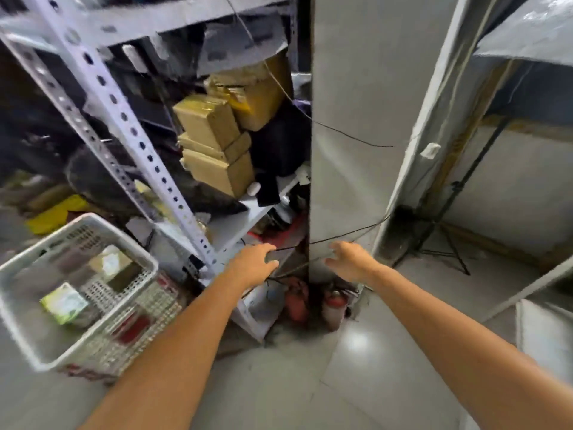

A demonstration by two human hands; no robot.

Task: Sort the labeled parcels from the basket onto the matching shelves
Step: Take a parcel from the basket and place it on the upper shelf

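Observation:
A white perforated basket (151,264) stands on the floor at the lower left. It holds several parcels, among them a green-and-white one (64,303), a pale one (109,259) and some dark ones. The white metal shelf rack (133,131) rises just behind it, with brown cardboard boxes (214,150) stacked on one level. My left hand (255,263) reaches toward the rack's lowest shelf with its fingers curled; a dark patch shows between fingers and thumb, and I cannot tell if it holds anything. My right hand (350,262) hovers beside it with fingers loosely spread, holding nothing.
A tall grey panel (356,119) stands right of the rack, with thin black wires (341,131) strung across it. Two red fire extinguishers (297,302) lie at its foot. A black tripod stand (443,243) is at the right, and something yellow (52,214) lies on the floor at the far left.

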